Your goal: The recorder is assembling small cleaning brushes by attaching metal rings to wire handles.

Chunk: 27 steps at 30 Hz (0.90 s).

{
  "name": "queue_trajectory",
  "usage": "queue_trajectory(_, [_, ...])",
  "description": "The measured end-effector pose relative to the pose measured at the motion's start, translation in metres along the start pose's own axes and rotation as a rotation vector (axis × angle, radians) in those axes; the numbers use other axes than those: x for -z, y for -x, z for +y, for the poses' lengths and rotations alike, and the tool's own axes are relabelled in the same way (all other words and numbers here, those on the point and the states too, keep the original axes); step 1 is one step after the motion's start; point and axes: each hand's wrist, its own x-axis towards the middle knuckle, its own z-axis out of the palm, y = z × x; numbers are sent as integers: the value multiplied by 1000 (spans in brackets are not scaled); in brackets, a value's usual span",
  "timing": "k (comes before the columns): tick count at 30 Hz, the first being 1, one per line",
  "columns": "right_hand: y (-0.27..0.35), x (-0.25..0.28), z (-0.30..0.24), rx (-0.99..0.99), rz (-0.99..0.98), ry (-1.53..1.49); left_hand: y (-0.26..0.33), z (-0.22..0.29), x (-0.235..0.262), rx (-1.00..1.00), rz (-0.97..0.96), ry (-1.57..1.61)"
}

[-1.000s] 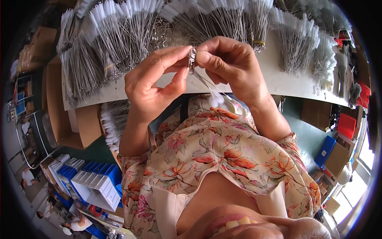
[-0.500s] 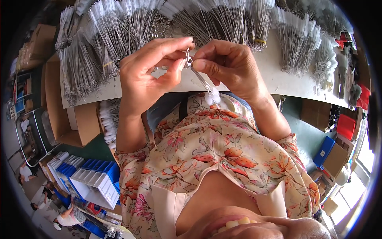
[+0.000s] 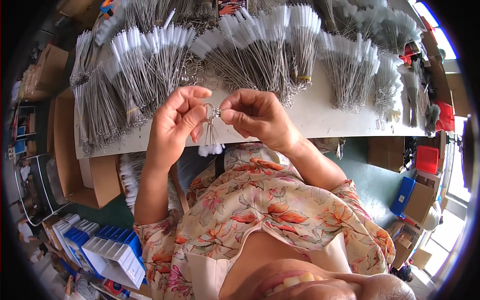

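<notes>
Table [image 3: 320, 120]: pale top, stretched across in front of the wearer; more of its far side in view than half a second earlier, likely a tilt of the head.
Brush bundles [image 3: 150, 60]: thin wire stems, white bristles toward the far side; lay in rows on the table, arrangement unchanged.
Right hand [image 3: 260, 117]: thumb and index finger together, clamped on the right side of a metal ring [image 3: 208, 111], by the gathered wire loops.
Left hand [image 3: 175, 120]: index finger had lifted clear of the ring; thumb rested at its left side. Could not tell whether fingers behind gripped it.
Held brushes [image 3: 212, 149]: hung below the ring; earlier slanted rightward, now nearly straight down.
Metal ring: held up between both hands, rounder to view than before. Judged: brushes and ring remained one handful, work unfinished, right hand carrying most of the hold.
Loose rings [image 3: 192, 72]: on the table among bundles, untouched.
</notes>
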Motion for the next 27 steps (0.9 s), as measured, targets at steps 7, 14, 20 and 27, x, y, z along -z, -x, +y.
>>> queue_trajectory(7, [-19,-11,5,60,-63,-22,4,7,18,-21,64,-106])
queue_trajectory(14, [-51,-12,23,-17,-35,-75,-8,11,35,-129,21,-528])
queue_trajectory(20, [-49,-27,25,5,-108,-74,3,-6,59,-87,17,-144])
queue_trajectory(27, [-46,-58,38,42,-101,-139,34,18,59,-130,120,-621])
